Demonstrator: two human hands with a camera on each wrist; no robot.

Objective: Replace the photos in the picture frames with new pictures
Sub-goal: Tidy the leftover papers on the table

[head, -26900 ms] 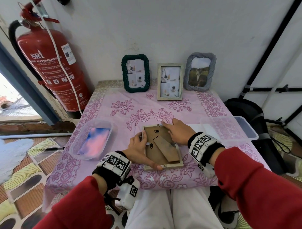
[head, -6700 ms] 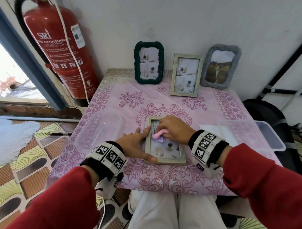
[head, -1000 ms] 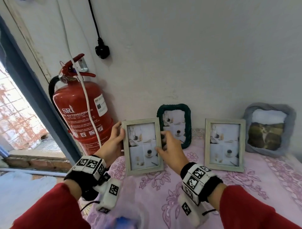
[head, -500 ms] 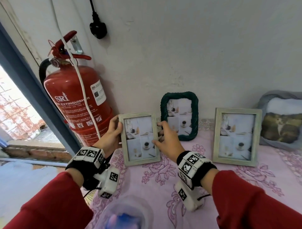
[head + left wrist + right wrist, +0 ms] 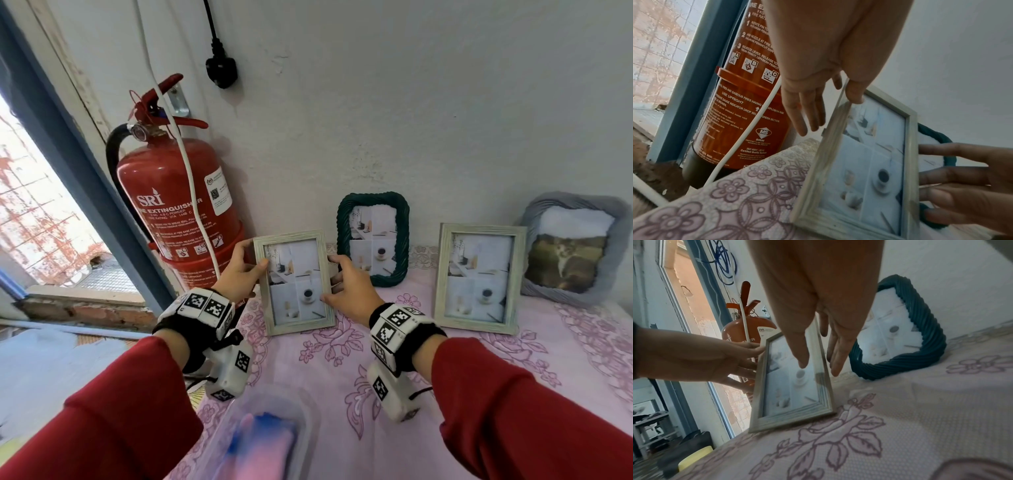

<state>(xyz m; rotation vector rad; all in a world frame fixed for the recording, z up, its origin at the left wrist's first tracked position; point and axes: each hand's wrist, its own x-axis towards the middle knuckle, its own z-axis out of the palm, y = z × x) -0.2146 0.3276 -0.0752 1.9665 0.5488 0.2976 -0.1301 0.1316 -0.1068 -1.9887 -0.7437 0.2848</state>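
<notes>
Nearest the viewer, a clear plastic tub [image 5: 274, 442] holding pink and blue material sits on the pink floral tablecloth [image 5: 513, 370]. Beyond it, the pale wooden frame [image 5: 294, 282] stands upright, its bottom edge on the cloth. The left hand [image 5: 239, 274] pinches its left edge, thumb in front; the right hand [image 5: 349, 291] pinches its right edge likewise. Against the wall stand a green frame [image 5: 373, 238], a second wooden frame [image 5: 479, 277], a grey frame [image 5: 575, 248] and a fire extinguisher [image 5: 174, 198].

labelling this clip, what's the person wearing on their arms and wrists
Red long sleeves on both arms. Each wrist has a black band carrying white blocks with black square-pattern markers, and a white marked camera unit hanging below it. Both hands are bare.
</notes>
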